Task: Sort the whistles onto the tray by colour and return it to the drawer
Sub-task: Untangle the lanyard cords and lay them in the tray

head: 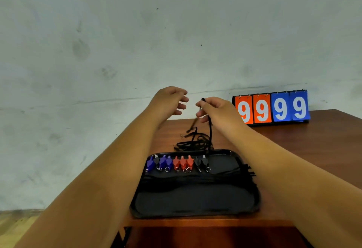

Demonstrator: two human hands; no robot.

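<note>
A black tray (195, 206) lies on the wooden table, near its front edge. Along the tray's far side stands a row of whistles: blue whistles (163, 162) at the left with one black whistle among them, three red whistles (183, 162) in the middle, two black whistles (201, 162) at the right. Their black lanyards (231, 173) trail across the tray. My right hand (214, 110) is raised beyond the tray, pinching a black lanyard cord (210, 130) that hangs to a tangled pile (193, 143) behind the tray. My left hand (172, 100) hovers beside it, fingers apart, holding nothing.
A flip scoreboard (272, 108) showing 9 9 9 9, two orange cards and two blue, stands at the table's back right against a grey wall. The wooden table (313, 149) extends to the right. The table's left edge runs close beside the tray.
</note>
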